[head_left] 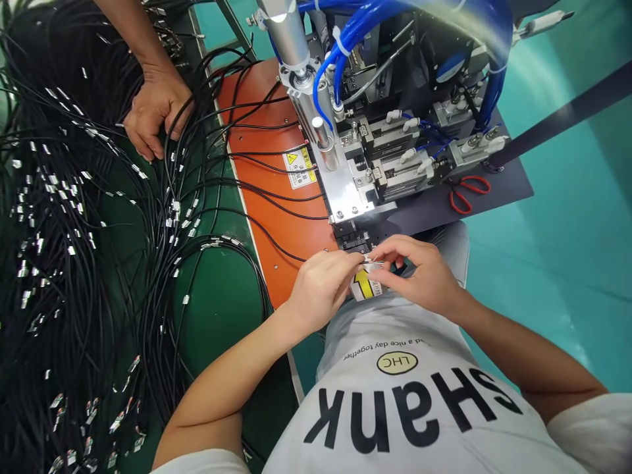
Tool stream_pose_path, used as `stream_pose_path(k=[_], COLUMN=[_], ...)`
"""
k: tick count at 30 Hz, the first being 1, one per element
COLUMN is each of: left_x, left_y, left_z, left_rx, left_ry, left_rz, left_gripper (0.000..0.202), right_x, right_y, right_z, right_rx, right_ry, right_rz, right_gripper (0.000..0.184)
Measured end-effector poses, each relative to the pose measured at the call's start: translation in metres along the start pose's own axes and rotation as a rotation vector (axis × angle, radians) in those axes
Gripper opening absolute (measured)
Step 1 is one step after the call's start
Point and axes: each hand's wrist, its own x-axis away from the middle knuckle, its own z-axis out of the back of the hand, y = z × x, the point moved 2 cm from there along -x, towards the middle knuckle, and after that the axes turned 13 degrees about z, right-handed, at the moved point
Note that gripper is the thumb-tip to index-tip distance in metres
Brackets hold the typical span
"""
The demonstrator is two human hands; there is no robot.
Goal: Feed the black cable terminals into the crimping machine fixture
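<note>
My left hand [320, 283] is closed, its thumb and fingers pinching a black cable [281, 249] close to its stripped end. That cable runs back over the orange plate [276, 230] toward the bundle on the left. Close in front of it, my right hand [424, 273] is curled with thumb and index finger at the thin light wire ends [374, 262] of the cable. Both hands are just below the front of a metal machine [340, 191], above a label with a yellow arrow [364, 284]. The exact contact of the right fingertips is too small to make out.
Black cables with silvery ends [64, 191] cover much of the green table [212, 289] at left. A co-worker's hand [157, 108] rests among them. Blue air hoses [365, 23] arch over the machine. Red-handled scissors [469, 193] lie right of it on a dark plate.
</note>
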Motion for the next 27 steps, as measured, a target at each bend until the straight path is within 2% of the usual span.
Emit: stream_pose_path(k=[2, 4, 7, 8, 12, 18, 22, 24, 27], left_x=[0.002, 0.004, 0.007, 0.007, 0.008, 0.007, 0.009, 0.010, 0.012], left_y=[0.002, 0.004, 0.001, 0.000, -0.001, 0.003, 0.003, 0.002, 0.002], left_z=[-0.001, -0.002, -0.001, 0.000, 0.003, 0.005, 0.004, 0.001, -0.003], left_rx=[-0.103, -0.187, -0.103, -0.041, 0.087, 0.085, 0.163, 0.224, 0.300], left_ry=[0.029, 0.050, 0.003, -0.017, -0.022, -0.019, -0.023, -0.035, -0.039], left_rz=[-0.033, -0.054, 0.024, 0.070, 0.180, 0.171, 0.227, 0.283, 0.345], left_gripper=[0.017, 0.019, 0.018, 0.017, 0.016, 0.016, 0.015, 0.015, 0.014], right_x=[-0.004, -0.007, -0.007, -0.006, -0.001, -0.005, -0.008, -0.007, -0.004], right_y=[-0.002, 0.000, 0.009, 0.012, 0.020, 0.028, 0.030, 0.028, 0.022], right_z=[-0.003, -0.004, 0.001, 0.002, -0.004, -0.008, -0.008, -0.012, -0.019], right_rx=[0.024, -0.051, -0.259, -0.319, -0.488, -0.599, -0.680, -0.665, -0.603], right_ry=[0.023, 0.088, 0.230, 0.240, 0.089, 0.075, -0.042, -0.051, 0.004], right_rz=[-0.004, -0.059, -0.169, -0.195, -0.254, -0.294, -0.366, -0.382, -0.332], right_gripper=[0.002, 0.008, 0.009, 0.009, 0.010, 0.014, 0.017, 0.018, 0.017])
